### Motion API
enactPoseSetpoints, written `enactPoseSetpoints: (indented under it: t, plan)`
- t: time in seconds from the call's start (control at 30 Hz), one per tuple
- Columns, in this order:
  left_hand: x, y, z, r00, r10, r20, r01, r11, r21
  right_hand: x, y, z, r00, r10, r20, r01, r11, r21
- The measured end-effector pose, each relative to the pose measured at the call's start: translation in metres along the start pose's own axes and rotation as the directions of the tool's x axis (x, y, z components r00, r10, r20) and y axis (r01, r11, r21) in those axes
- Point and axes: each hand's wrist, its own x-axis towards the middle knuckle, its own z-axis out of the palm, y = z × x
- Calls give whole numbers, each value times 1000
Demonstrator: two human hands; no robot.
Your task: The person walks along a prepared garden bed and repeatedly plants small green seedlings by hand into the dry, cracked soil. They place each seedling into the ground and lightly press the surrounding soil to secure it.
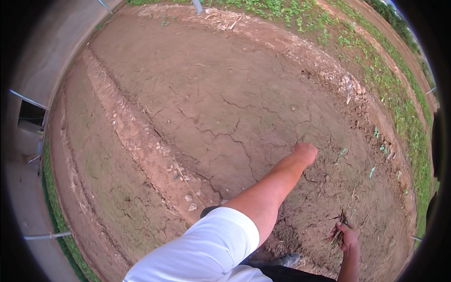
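Note:
My left hand is low over cracked brown soil, at the end of an outstretched arm in a white sleeve. Its back faces me, so its fingers and anything under them are hidden. At lower right, my right hand grips a small bunch of pulled weeds with dark, soil-coloured roots and a few green stems. A small green seedling grows just right of my left hand. Further right stand more seedlings, rooted in the soil.
A raised earth ridge with small stones runs along the left. Another stony ridge curves along the right, with leafy green plants beyond. My grey shoe rests near loosened soil. Metal posts and a paved strip border the plot.

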Motion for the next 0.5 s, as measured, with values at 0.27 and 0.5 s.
enactPoseSetpoints:
  t: [0.27,0.5]
  plan:
    - [-4,6,-6,999,4,-44,-6,999,-48,-3,-4,2,1000,-23,-8,23,999,-40]
    - [-11,1,-9,998,-53,-46,50,997,-66,6,9,-2,999,-47,-4,47,997,-59]
